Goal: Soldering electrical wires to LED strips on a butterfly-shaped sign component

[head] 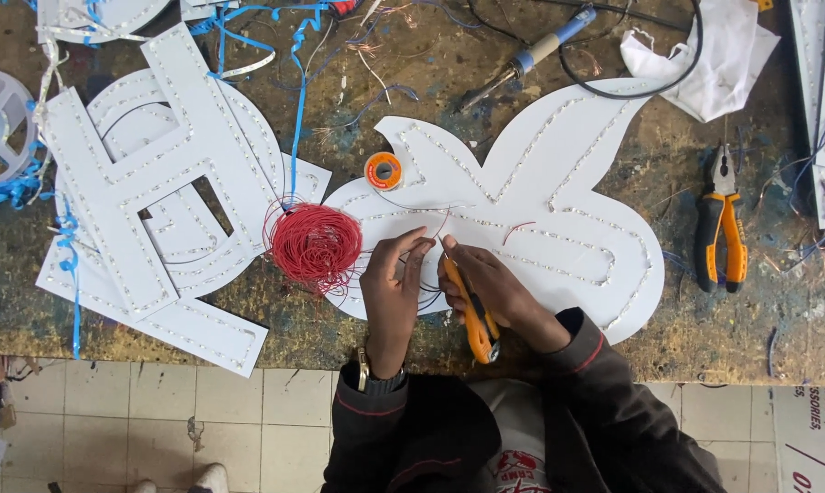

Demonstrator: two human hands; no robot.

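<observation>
My left hand (pixel 396 283) pinches a thin red wire (pixel 433 236) over a white cut-out sign panel (pixel 558 192) lined with rows of small lights. Close beside it, my right hand (pixel 485 285) grips an orange utility knife (pixel 472 319), its tip near the wire end. The wire leads from a loose coil of red wire (pixel 315 245) lying just left of my left hand. A small orange spool (pixel 383 170) rests on the panel above the hands.
White letter-shaped panels (pixel 157 183) with light strips lie stacked at left, with blue ribbon (pixel 295 100) across them. Orange-handled pliers (pixel 721 228) lie at right, a soldering iron (pixel 531 57) and white cloth (pixel 714 64) at the back. The worn bench edge (pixel 294 356) meets a tiled floor.
</observation>
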